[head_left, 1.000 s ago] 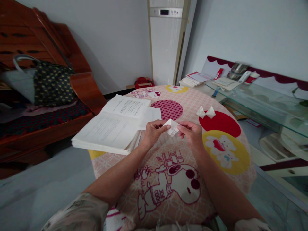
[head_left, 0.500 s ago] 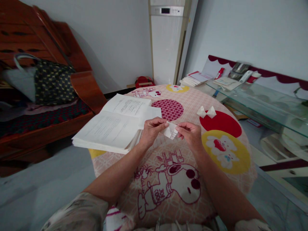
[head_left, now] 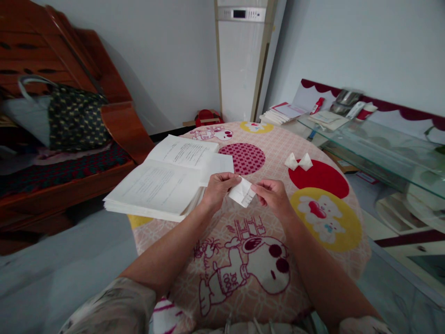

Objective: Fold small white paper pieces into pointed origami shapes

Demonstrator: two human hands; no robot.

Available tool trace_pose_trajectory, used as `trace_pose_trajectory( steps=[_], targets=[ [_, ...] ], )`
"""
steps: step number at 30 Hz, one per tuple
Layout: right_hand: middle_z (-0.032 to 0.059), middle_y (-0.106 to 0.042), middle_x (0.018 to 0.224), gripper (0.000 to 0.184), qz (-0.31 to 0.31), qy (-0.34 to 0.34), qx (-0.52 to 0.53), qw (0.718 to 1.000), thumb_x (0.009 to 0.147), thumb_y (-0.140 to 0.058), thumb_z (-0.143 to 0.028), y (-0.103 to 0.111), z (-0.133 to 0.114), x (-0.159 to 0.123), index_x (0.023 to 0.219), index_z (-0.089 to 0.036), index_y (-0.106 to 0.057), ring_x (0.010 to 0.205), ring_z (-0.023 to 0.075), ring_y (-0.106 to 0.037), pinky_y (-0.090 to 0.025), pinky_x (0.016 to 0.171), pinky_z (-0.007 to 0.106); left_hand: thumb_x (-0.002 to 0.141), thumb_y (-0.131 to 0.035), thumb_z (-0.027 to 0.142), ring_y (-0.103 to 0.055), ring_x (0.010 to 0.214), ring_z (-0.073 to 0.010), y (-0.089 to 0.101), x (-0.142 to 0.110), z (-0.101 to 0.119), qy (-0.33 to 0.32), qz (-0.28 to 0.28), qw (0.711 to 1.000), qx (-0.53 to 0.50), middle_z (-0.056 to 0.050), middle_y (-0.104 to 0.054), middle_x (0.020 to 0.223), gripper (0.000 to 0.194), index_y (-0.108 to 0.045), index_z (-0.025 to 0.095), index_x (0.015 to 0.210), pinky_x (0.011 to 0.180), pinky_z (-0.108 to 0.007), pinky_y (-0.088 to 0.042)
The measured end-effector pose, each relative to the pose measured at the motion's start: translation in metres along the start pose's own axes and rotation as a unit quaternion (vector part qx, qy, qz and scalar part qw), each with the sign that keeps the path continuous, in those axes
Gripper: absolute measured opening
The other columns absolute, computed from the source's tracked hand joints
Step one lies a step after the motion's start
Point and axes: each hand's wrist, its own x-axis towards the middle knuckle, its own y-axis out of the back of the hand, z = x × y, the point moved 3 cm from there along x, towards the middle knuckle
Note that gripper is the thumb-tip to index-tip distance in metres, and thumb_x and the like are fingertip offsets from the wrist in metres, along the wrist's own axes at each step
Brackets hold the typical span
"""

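A small folded piece of white paper (head_left: 241,192) is held above the patterned tablecloth, with a line of print along its lower edge. My left hand (head_left: 218,188) pinches its left corner between thumb and fingers. At the opposite edge, my right hand (head_left: 273,195) grips the paper with thumb and forefinger, the other fingers curled in. Beyond my right hand, a pair of small pointed folded-paper shapes (head_left: 299,161) stands on the cloth. An open book (head_left: 163,178) lies to the left of my left hand, and a loose white sheet (head_left: 219,166) sticks out at its right side.
The round table wears a pink cloth (head_left: 274,139) with cartoon figures. On the right stands a glass-topped cabinet (head_left: 375,148) carrying papers, a red bottle (head_left: 317,106) and a cup (head_left: 366,111). A wooden bench (head_left: 120,125) with a bag (head_left: 76,118) is at the left.
The folded paper has turned and lies more open to view, showing more of its face. My right hand has shifted slightly, its fingers now at the paper's right edge.
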Motion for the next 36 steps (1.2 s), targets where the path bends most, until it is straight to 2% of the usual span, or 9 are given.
trace_pose_trajectory(
  steps=[2, 6, 10, 14, 18, 21, 24, 29, 36],
  targets=[
    [-0.0041, -0.053, 0.043, 0.036, -0.012, -0.018, 0.009, 1.000, 0.073, -0.077, -0.048, -0.001, 0.002, 0.000, 0.059, -0.019, -0.062, 0.036, 0.0075, -0.042, -0.030, 0.036, 0.020, 0.058, -0.089, 0.039, -0.057, 0.052, -0.0119, 0.001, 0.002, -0.003, 0.030, -0.012, 0.999, 0.004, -0.004, -0.070, 0.064, 0.032, -0.074, 0.013, 0.071, 0.051, -0.025, -0.042],
    [-0.0056, -0.048, 0.039, 0.034, 0.007, -0.074, 0.056, 0.996, 0.067, -0.078, -0.045, -0.001, 0.006, 0.000, 0.055, -0.020, -0.057, 0.032, 0.0079, -0.039, -0.026, 0.033, 0.021, 0.055, -0.092, 0.031, -0.060, 0.055, -0.0123, 0.000, 0.002, -0.008, 0.087, -0.066, 0.994, 0.016, -0.004, -0.071, 0.068, 0.034, -0.075, 0.013, 0.078, 0.055, -0.025, -0.047],
    [-0.0039, -0.052, 0.043, 0.034, 0.032, -0.094, 0.094, 0.991, 0.064, -0.079, -0.045, 0.000, 0.009, 0.002, 0.055, -0.019, -0.058, 0.035, 0.0090, -0.042, -0.029, 0.033, 0.022, 0.053, -0.093, 0.025, -0.064, 0.062, -0.0139, -0.002, 0.000, -0.010, 0.125, -0.109, 0.986, 0.013, -0.006, -0.074, 0.076, 0.041, -0.076, 0.013, 0.088, 0.059, -0.026, -0.050],
    [0.0046, -0.067, 0.059, 0.046, 0.048, -0.056, 0.114, 0.991, 0.071, -0.074, -0.062, 0.001, 0.007, 0.005, 0.066, -0.017, -0.067, 0.048, 0.0148, -0.058, -0.043, 0.040, 0.024, 0.053, -0.093, 0.025, -0.066, 0.066, -0.0140, -0.002, 0.000, -0.007, 0.083, -0.069, 0.994, -0.012, -0.006, -0.075, 0.081, 0.041, -0.075, 0.013, 0.088, 0.062, -0.027, -0.052],
    [0.0100, -0.074, 0.071, 0.061, -0.005, -0.072, 0.139, 0.988, 0.074, -0.065, -0.076, -0.003, 0.005, 0.006, 0.080, -0.015, -0.073, 0.057, 0.0188, -0.068, -0.054, 0.049, 0.029, 0.056, -0.091, 0.028, -0.065, 0.069, -0.0140, 0.000, 0.001, -0.003, 0.009, -0.004, 0.999, -0.042, -0.005, -0.074, 0.083, 0.041, -0.073, 0.014, 0.089, 0.064, -0.027, -0.053],
    [0.0091, -0.075, 0.070, 0.060, -0.032, -0.085, 0.156, 0.984, 0.073, -0.069, -0.074, -0.007, 0.004, 0.003, 0.081, -0.016, -0.074, 0.056, 0.0182, -0.068, -0.057, 0.052, 0.029, 0.058, -0.089, 0.030, -0.062, 0.066, -0.0128, 0.000, 0.000, -0.002, -0.029, 0.036, 0.998, -0.049, -0.001, -0.070, 0.077, 0.040, -0.071, 0.014, 0.089, 0.063, -0.027, -0.053],
    [0.0074, -0.075, 0.072, 0.049, -0.039, -0.077, 0.157, 0.984, 0.068, -0.081, -0.064, -0.010, 0.003, 0.000, 0.081, -0.017, -0.073, 0.058, 0.0172, -0.069, -0.059, 0.055, 0.029, 0.061, -0.086, 0.031, -0.059, 0.063, -0.0114, -0.001, -0.002, -0.002, -0.057, 0.060, 0.996, -0.040, 0.001, -0.065, 0.072, 0.036, -0.068, 0.014, 0.089, 0.062, -0.026, -0.052],
    [0.0053, -0.075, 0.070, 0.044, -0.001, -0.074, 0.143, 0.987, 0.061, -0.088, -0.052, -0.011, 0.003, 0.000, 0.080, -0.017, -0.070, 0.059, 0.0177, -0.071, -0.058, 0.052, 0.027, 0.065, -0.083, 0.032, -0.058, 0.064, -0.0111, -0.003, -0.003, -0.004, -0.070, 0.067, 0.995, -0.020, 0.001, -0.063, 0.076, 0.034, -0.064, 0.015, 0.088, 0.062, -0.027, -0.053],
    [0.0032, -0.071, 0.062, 0.041, 0.067, -0.045, 0.139, 0.987, 0.059, -0.085, -0.047, -0.005, 0.000, 0.004, 0.078, -0.017, -0.066, 0.050, 0.0164, -0.066, -0.052, 0.042, 0.025, 0.063, -0.084, 0.027, -0.062, 0.072, -0.0121, -0.003, -0.003, -0.010, -0.019, 0.006, 0.999, 0.025, -0.002, -0.067, 0.086, 0.034, -0.066, 0.013, 0.087, 0.064, -0.026, -0.055]
  ],
)
